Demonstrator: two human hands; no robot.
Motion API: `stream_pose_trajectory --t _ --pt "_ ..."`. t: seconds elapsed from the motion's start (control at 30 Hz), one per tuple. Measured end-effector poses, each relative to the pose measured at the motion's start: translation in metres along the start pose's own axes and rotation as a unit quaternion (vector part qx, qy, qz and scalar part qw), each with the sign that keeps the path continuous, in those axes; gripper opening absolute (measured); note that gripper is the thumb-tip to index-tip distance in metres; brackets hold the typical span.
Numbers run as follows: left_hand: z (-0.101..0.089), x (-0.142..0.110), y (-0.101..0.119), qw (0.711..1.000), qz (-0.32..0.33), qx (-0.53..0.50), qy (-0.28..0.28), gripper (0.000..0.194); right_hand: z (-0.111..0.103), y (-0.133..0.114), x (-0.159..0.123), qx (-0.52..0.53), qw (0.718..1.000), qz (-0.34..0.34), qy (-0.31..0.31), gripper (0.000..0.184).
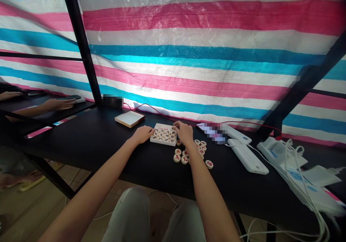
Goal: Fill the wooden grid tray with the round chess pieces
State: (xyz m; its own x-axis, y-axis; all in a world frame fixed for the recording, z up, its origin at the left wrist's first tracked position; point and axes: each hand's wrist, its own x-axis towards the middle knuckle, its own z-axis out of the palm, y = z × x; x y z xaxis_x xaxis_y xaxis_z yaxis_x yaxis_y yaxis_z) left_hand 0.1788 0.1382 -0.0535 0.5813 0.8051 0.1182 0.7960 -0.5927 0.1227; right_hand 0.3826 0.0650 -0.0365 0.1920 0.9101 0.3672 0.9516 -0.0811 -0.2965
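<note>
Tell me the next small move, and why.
Probably bring the right hand to the loose red-marked pieces: they lie on the table outside the white box, while that hand is at the box's far right corner and the left hand by its left side.

left fingers (150, 129): box (162, 142) side | right fingers (176, 123): box corner | loose pieces (184, 159): table (94, 144)

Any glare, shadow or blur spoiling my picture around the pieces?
Head view throughout: glare speckles the striped sheet's upper part; the black tabletop looks dim; a pixelated patch masks detail beyond the loose pieces, whose nearest red characters look readable; the top-right corner darkens.
</note>
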Motion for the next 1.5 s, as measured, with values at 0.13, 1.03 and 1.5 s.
stream_pose_trajectory --t 0.13,1.03,1.5 --pt "0.001 0.0 -0.001 1.0 0.003 0.003 0.008 0.051 0.003 0.001 0.001 -0.006 1.0 -0.001 0.005 0.015" --pt "0.002 0.001 -0.001 1.0 0.01 0.006 0.014 0.052 0.011 0.003 0.004 -0.023 1.0 0.005 0.017 0.014" --pt "0.0 -0.001 0.0 1.0 0.008 0.008 0.011 0.051 0.012 0.001 0.004 -0.072 0.997 -0.008 0.029 0.017"
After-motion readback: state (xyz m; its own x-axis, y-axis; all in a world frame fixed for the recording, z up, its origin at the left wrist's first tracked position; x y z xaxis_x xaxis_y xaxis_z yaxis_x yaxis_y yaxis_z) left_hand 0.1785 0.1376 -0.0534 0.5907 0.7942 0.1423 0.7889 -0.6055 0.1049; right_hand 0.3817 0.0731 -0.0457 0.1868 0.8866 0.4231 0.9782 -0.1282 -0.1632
